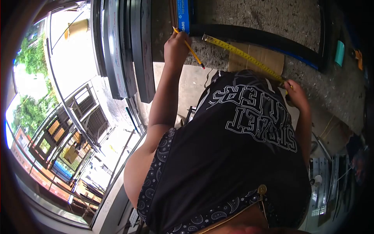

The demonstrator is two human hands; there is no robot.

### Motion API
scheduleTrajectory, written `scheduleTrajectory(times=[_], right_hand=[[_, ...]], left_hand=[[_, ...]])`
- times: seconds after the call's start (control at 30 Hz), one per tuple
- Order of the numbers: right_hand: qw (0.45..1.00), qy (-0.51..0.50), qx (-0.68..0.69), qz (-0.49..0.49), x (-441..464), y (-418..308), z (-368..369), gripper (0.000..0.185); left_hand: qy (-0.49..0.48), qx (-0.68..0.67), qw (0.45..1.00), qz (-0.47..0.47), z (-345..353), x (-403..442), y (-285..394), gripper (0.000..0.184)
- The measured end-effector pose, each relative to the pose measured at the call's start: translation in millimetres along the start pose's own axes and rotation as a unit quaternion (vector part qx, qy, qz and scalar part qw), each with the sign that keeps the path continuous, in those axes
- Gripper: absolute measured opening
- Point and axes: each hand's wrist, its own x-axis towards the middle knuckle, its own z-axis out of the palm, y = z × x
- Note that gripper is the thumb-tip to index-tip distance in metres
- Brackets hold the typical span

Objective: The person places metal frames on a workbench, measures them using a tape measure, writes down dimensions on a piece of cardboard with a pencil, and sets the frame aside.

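My left hand (176, 49) is closed round a yellow pencil (193, 53), its point up past the knuckles and its eraser end below. The fingers lie close to the lower end of a brown bar and a blue label strip (183, 17) with white lettering. At the right, my right hand (297, 94) grips a tape measure (288, 88), whose case is mostly hidden by the fingers. Its yellow blade (243, 55) runs out up and left, ending free near a black curved frame piece (257, 34). Part of the blade passes over cardboard (263, 58).
Long dark metal profiles (142, 50) stand at the left beside a bright opening with window frames (58, 132). A teal piece (339, 53) and an orange object (358, 59) lie at the far right on rough concrete (249, 13). More bars (331, 187) are at lower right.
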Motion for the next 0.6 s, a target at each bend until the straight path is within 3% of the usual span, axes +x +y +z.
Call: scheduleTrajectory(times=[0.43, 0.53, 0.6], right_hand=[[1.000, -0.015, -0.003, -0.021, 1.0, 6.5, 1.7, 0.030], [0.999, -0.010, -0.025, -0.034, 7.3, 5.4, -2.5, 0.028], [0.997, 0.006, -0.058, -0.050, 14.0, -1.8, -7.6, 0.026]], left_hand=[[0.053, -0.055, 0.997, -0.008, 13.2, -2.2, -8.4, 0.016], [0.032, 0.048, 0.997, 0.057, 15.7, -0.4, -11.8, 0.016], [0.036, 0.022, 0.997, 0.060, 18.3, -1.4, -17.7, 0.013]])
